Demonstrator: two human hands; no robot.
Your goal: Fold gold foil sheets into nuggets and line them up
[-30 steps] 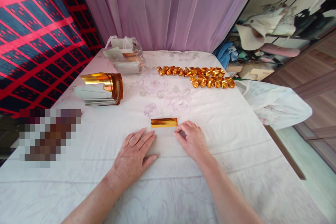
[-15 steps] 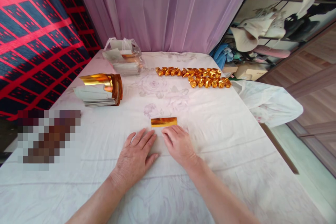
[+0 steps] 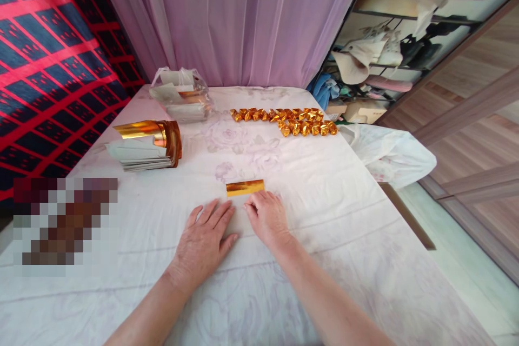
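Observation:
A folded strip of shiny gold foil paper (image 3: pixel 245 187) lies flat on the table in front of my hands. My left hand (image 3: pixel 205 238) rests palm down on the cloth, fingers spread, just short of the strip on its left side. Nothing is under it that I can see. My right hand (image 3: pixel 268 216) is closed, its fingers curled in and its knuckles at the strip's lower right edge. Whether they touch the strip is hard to tell, and no object shows in the curled fingers.
A stack of gold-and-white foil sheets (image 3: pixel 148 146) stands at the left. Behind it sits a clear plastic bag (image 3: pixel 180 94) of similar sheets. Several folded gold foil pieces (image 3: pixel 302 121) form rows at the back right. A white plastic bag (image 3: pixel 399 154) hangs beyond the right table edge.
The camera view has shifted slightly, so everything appears a little further left. My right hand's fingers look more tightly curled. My left hand stays flat, and the strip lies much as before.

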